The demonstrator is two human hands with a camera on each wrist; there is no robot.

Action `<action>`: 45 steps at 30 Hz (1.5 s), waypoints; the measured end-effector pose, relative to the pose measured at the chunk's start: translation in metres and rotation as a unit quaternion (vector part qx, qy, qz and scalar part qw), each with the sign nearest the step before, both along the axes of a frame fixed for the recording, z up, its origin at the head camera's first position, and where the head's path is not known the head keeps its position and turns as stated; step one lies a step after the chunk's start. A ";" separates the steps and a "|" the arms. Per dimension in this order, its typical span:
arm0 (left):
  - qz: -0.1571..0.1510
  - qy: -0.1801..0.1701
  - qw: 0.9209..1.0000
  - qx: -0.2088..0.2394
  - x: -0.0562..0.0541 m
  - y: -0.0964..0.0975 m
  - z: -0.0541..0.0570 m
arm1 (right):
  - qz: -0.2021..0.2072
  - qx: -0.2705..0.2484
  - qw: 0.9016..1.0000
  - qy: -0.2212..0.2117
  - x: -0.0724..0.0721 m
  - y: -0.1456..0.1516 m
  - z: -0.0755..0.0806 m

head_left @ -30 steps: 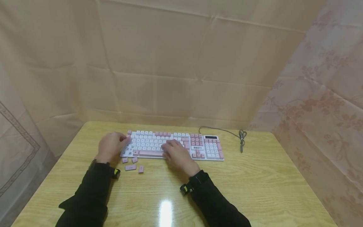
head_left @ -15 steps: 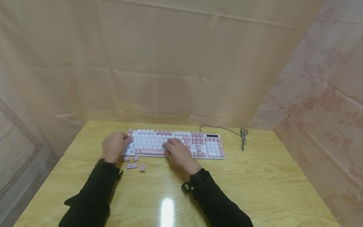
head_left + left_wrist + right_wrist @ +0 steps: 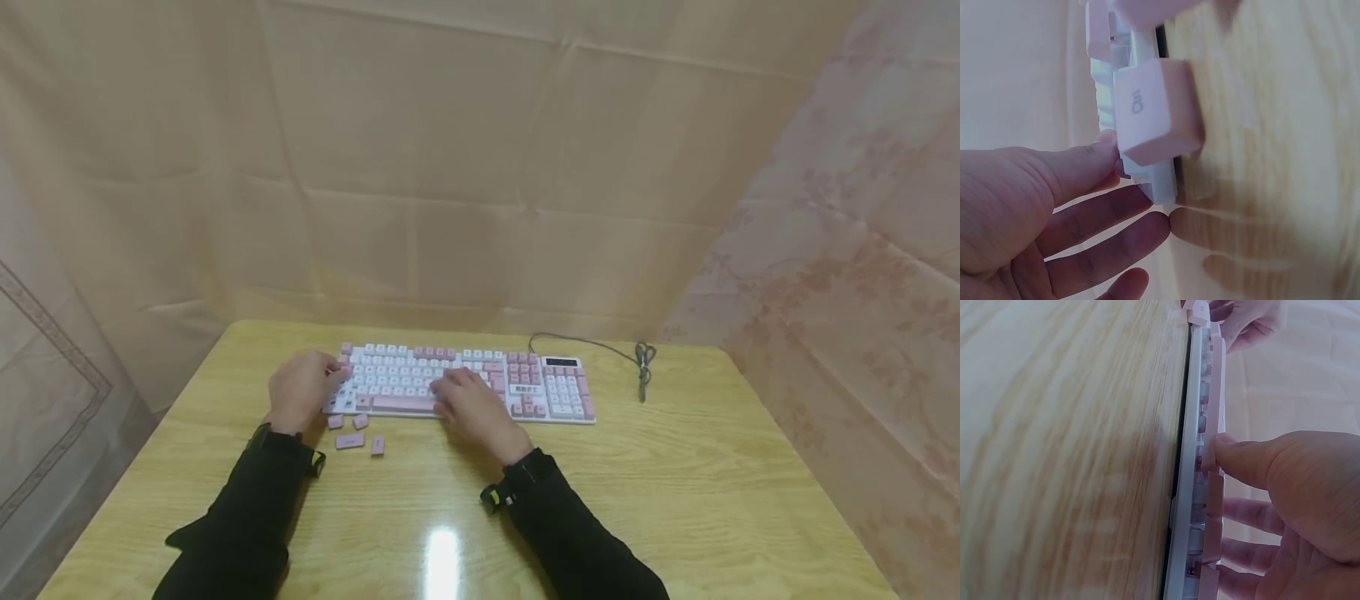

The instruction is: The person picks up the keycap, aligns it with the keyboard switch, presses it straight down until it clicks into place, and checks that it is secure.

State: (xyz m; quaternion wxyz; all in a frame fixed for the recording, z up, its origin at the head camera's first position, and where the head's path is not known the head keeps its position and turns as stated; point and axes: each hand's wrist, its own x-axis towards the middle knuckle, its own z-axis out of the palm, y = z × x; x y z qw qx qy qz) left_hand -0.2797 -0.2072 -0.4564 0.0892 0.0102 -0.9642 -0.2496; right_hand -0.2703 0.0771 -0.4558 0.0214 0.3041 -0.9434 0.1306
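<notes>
A pink and white keyboard [image 3: 393,382] lies across the table, with bare switch spots at its lower left corner. My left hand [image 3: 300,387] is at that left end, thumb and forefinger pinching a pink keycap [image 3: 342,372] at the edge; the fingers mostly cover it. In the left wrist view its other fingers spread beside the keyboard's corner. My right hand [image 3: 476,408] rests over the middle keys, its thumb against the pink space bar [image 3: 1213,415] in the right wrist view. Loose pink keycaps, among them a long one [image 3: 350,441] and a smaller one [image 3: 378,446], lie in front of the left end.
The keyboard's cable [image 3: 581,337] runs from its back to a tied bundle [image 3: 643,367] at the right. Cloth curtains [image 3: 480,183] hang behind the wooden table [image 3: 675,483] and at both sides.
The head view has shifted slightly. Both hands stay at the same places on the keyboard, and the loose keycaps lie as before.
</notes>
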 end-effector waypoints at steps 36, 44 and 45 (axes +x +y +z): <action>-0.231 -0.065 0.969 0.058 0.026 -0.022 0.031 | 0.000 -0.020 1.000 -0.008 0.004 0.002 0.003; -0.221 -0.116 0.966 0.064 0.033 -0.026 0.028 | 0.008 -0.017 1.000 0.005 0.003 0.001 0.002; -0.223 -0.121 0.965 0.068 0.035 -0.027 0.028 | 0.009 -0.016 1.000 0.006 0.003 0.001 0.002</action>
